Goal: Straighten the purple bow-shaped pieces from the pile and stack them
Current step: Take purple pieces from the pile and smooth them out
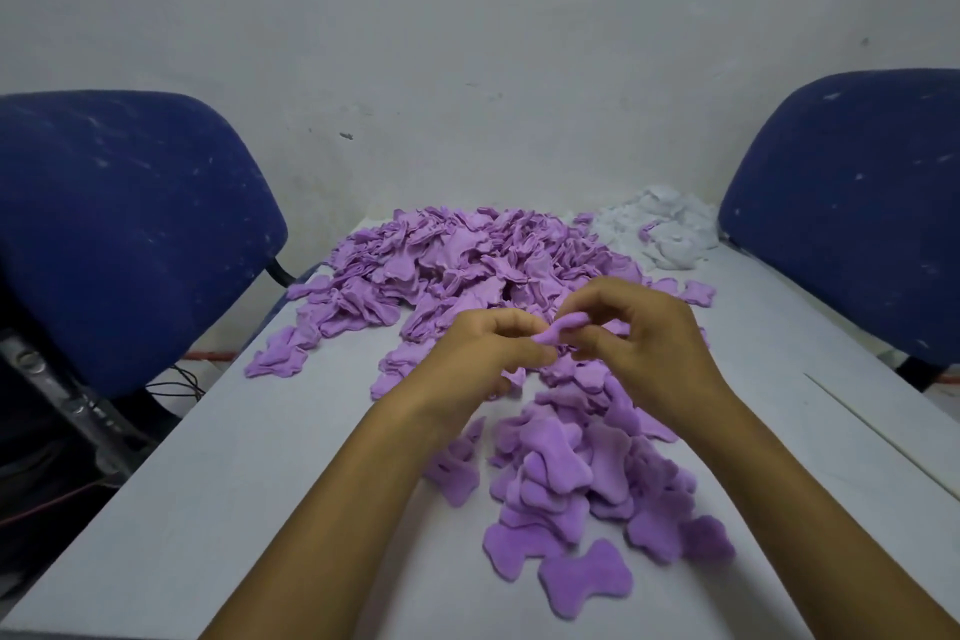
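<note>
So, both hands up over the surface (218, 483), left hand (483, 353) and right hand (644, 333) pinching one crumpled purple piece (558, 327) between them, big pile (467, 260) behind, flattened stack (561, 483) in front

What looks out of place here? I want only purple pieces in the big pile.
A stray purple piece sits in the white stuffing heap at the table's far right, apart from the big purple pile.

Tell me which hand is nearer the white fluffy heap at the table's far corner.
Right. The right hand sits below and just left of the white heap; the left hand is farther left, across the purple piece that both pinch.
</note>
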`<state>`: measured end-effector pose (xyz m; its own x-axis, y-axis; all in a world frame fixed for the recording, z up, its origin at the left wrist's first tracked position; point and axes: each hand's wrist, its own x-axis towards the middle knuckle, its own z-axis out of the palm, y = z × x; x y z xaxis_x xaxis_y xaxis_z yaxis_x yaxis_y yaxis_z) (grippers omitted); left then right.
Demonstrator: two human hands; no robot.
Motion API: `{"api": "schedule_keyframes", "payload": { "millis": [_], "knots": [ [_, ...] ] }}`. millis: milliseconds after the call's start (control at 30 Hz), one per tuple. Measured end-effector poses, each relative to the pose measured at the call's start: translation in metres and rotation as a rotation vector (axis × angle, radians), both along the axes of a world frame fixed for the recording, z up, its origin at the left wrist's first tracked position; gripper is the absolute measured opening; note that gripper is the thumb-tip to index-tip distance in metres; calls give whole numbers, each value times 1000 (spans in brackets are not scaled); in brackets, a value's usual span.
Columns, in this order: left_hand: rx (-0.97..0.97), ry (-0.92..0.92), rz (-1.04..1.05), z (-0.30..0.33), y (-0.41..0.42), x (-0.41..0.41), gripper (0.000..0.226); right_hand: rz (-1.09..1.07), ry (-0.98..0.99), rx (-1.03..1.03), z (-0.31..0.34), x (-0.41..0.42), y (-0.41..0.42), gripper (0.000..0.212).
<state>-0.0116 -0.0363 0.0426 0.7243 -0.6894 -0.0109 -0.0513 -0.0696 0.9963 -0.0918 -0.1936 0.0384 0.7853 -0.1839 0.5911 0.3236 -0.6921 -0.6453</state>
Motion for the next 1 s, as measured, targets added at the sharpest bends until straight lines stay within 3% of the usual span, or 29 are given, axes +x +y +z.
{"api": "schedule_keyframes", "payload": {
  "millis": [133,233,367,633,833,900,1000],
  "knots": [
    [-67,219,-80,-4,-4,-1,12,-65,-55,-146,3,-1,1,13],
    [-45,197,-82,-8,-7,-4,18,-122,-55,-177,0,-2,3,17],
    [-72,259,-151,-11,-10,-10,32,-191,-53,-118,-5,-2,0,24],
    [-203,396,-330,-4,-10,-17,18,-259,-67,-20,-4,2,0,26],
    [-441,583,-428,-8,-13,-22,16,-244,-113,34,3,4,3,25],
    [-452,549,-454,-5,-11,-19,14,-242,-140,39,7,5,4,22],
    [-382,241,-223,-5,-10,-14,14,-208,-89,111,9,6,3,17]
  ]
}}
